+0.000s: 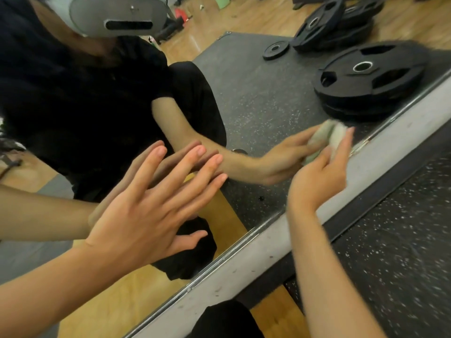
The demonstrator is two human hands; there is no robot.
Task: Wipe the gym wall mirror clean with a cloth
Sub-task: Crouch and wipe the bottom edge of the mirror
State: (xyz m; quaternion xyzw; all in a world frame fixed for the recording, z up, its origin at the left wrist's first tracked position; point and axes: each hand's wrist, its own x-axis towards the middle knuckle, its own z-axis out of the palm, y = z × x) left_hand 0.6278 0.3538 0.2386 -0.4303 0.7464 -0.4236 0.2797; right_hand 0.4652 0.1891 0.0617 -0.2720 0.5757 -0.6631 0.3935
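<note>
Glossy mirror (256,106): left hand (146,211) fingers (188,167) splayed flat; right hand (319,176) pinches pale cloth (338,139).

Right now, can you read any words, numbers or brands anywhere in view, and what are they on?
No text can be read.
The weight plates reflected in the mirror: any marking too blurred.
The headset: no text shows.
The cloth in the right hand: plain.

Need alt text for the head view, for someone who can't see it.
The right hand grips a pale cloth against the lower edge of the wall mirror, while the left hand presses flat on it, fingers spread. The mirror reflects black weight plates on a dark speckled mat.
</note>
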